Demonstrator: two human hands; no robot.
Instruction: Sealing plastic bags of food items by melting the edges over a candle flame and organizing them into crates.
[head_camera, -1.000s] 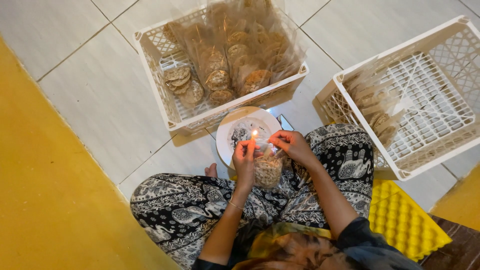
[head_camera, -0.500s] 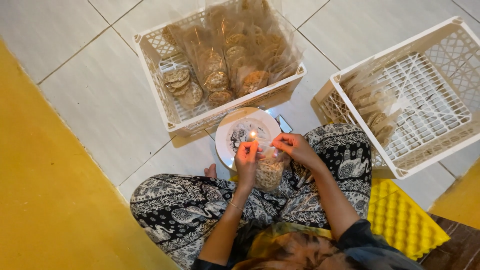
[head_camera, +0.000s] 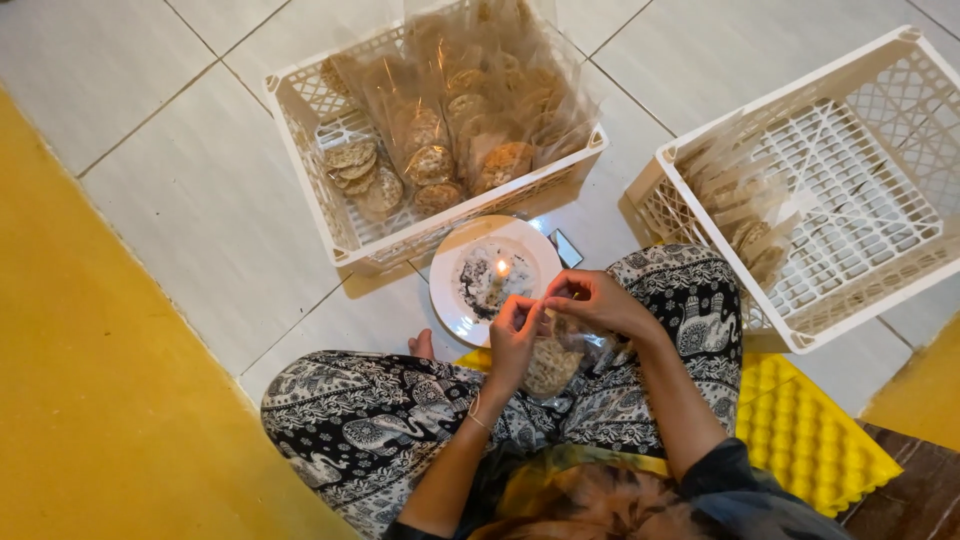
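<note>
**Watch the flame by your fingers**

You are pinching the top of a clear bag of round crackers (head_camera: 552, 362) with both hands. Your left hand (head_camera: 513, 333) and right hand (head_camera: 592, 300) are holding its edge tight, fingers close together, right next to a small lit candle (head_camera: 498, 278) on a white plate (head_camera: 450, 290). The bag is hanging over your lap. I think the flame could be burning your fingertips or melting a hole if you are tipping too close, and a knee could be bumping the plate
</note>
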